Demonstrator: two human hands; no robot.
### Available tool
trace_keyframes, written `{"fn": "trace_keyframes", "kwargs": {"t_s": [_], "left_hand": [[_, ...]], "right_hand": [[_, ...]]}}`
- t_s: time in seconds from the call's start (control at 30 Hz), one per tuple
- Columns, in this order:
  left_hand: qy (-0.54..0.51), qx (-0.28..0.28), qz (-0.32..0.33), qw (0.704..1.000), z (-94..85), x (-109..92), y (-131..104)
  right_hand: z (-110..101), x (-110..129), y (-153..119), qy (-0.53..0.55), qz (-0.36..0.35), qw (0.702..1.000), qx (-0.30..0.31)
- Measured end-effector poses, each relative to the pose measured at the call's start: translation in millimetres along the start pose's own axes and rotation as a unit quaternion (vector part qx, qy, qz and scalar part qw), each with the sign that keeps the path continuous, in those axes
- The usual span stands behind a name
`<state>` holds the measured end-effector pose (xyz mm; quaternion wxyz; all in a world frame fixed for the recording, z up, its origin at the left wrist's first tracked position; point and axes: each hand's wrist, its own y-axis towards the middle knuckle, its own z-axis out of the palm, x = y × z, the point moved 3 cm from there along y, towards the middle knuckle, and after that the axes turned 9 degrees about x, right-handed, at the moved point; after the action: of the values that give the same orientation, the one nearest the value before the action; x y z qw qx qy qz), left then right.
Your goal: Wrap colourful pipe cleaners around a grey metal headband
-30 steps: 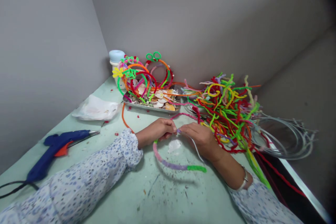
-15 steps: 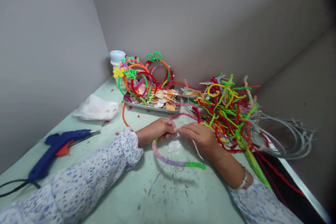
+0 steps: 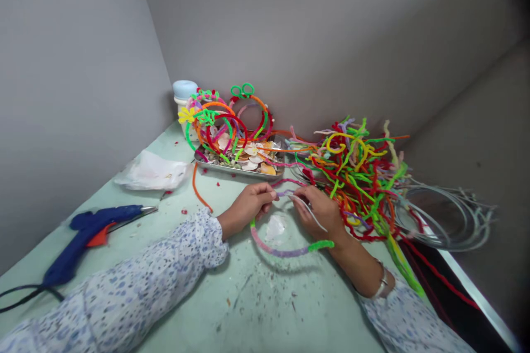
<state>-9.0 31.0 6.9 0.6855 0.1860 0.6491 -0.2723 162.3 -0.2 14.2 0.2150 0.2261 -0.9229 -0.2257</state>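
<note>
A thin headband curves over the table, wrapped in green, pink and purple pipe cleaner. Its wrapped part enters my left hand, whose thumb and fingers pinch it. Between my hands runs a short length of purple pipe cleaner. The bare pale end of the band sticks out past it, across the fingers of my right hand. My right hand is closed, its fingertips at the purple pipe cleaner; their exact grip is partly hidden.
A blue glue gun lies at left near a white plastic bag. Finished headbands stand in a metal tray of shells. Tangled pipe cleaners and bare wire-like bands are at right.
My right hand has moved slightly away from my left, exposing the purple pipe cleaner between them. The headband's wrapped loop has shifted to the right.
</note>
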Motion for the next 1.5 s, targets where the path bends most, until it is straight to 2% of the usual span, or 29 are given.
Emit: {"fn": "trace_keyframes", "kwargs": {"t_s": [0.13,0.23,0.33,0.47,0.7,1.0,1.5], "left_hand": [[0.008,-0.013,0.017,1.0,0.9,-1.9,-0.9],[0.02,-0.008,0.026,0.999,2.1,-1.3,-0.9],[0.034,-0.001,0.038,0.999,2.5,0.6,-0.5],[0.047,0.007,0.049,0.998,1.9,2.5,-0.4],[0.053,0.009,0.051,0.997,0.3,3.1,-1.6],[0.054,0.007,0.037,0.998,0.5,2.9,-1.5],[0.075,0.022,0.015,0.997,1.0,2.0,-2.0]], "right_hand": [[7.0,9.8,0.2,0.109,0.047,0.992,0.054],[13.6,15.3,0.2,0.245,0.146,0.955,0.084],[16.8,17.9,0.7,0.334,0.218,0.915,0.067],[16.3,18.8,1.4,0.368,0.254,0.894,0.035],[15.2,20.1,1.5,0.38,0.238,0.894,0.021],[14.9,19.8,2.0,0.373,0.258,0.891,0.021],[16.1,14.5,-4.3,0.311,0.198,0.929,0.024]]}}
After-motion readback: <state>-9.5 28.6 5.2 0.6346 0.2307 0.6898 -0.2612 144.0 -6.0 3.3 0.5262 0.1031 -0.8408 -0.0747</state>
